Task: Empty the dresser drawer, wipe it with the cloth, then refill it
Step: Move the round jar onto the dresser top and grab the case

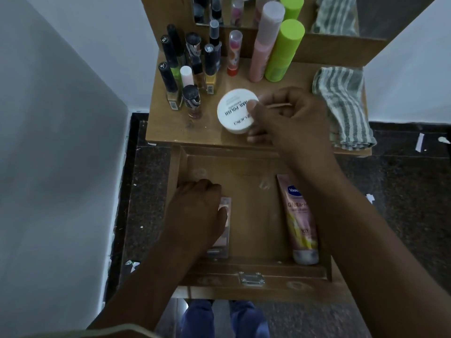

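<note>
The wooden dresser drawer (251, 264) is pulled out below the dresser top (202, 132). My right hand (288, 118) grips a round white jar (235, 111) labelled nail polish remover, on the dresser top, with a thin stick also between its fingers. My left hand (200, 211) reaches into the drawer's left side and grips a small pink packet (224, 228) lying there. A pink lotion tube (300, 220) lies along the drawer's right side. The striped grey-and-white cloth (344, 106) sits folded at the dresser top's right end.
Several nail polish bottles (190, 71) crowd the back left of the dresser top. A pink spray can (266, 42) and a green can (285, 50) stand at the back, before a mirror. A grey wall (61, 142) rises to the left; dark speckled floor surrounds the dresser.
</note>
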